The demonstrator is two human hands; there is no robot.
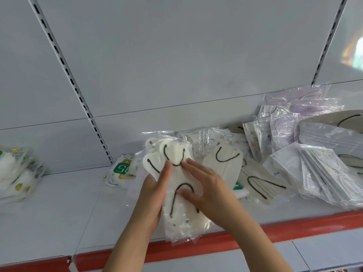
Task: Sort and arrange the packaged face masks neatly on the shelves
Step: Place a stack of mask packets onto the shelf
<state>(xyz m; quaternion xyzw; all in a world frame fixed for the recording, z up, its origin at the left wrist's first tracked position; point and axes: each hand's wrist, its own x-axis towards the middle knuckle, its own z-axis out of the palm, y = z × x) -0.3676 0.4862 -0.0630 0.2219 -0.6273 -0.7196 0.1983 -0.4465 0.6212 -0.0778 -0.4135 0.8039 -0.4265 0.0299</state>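
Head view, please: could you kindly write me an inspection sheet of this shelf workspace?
Surface: pale grey metal shelf with red front edge strip.
Job's things: clear-bagged cream masks with black ear loops, held over the shelf; a second such pack lies behind.
Clutter: loose heap of clear-bagged white and lilac masks at right; green-labelled white packs at centre-left, more at far left.
Hands: left hand holds the cream pack's left side; right hand lies on top, fingers fairly straight.
Cables: nothing seen.
Surroundings: grey back panel with slotted uprights.
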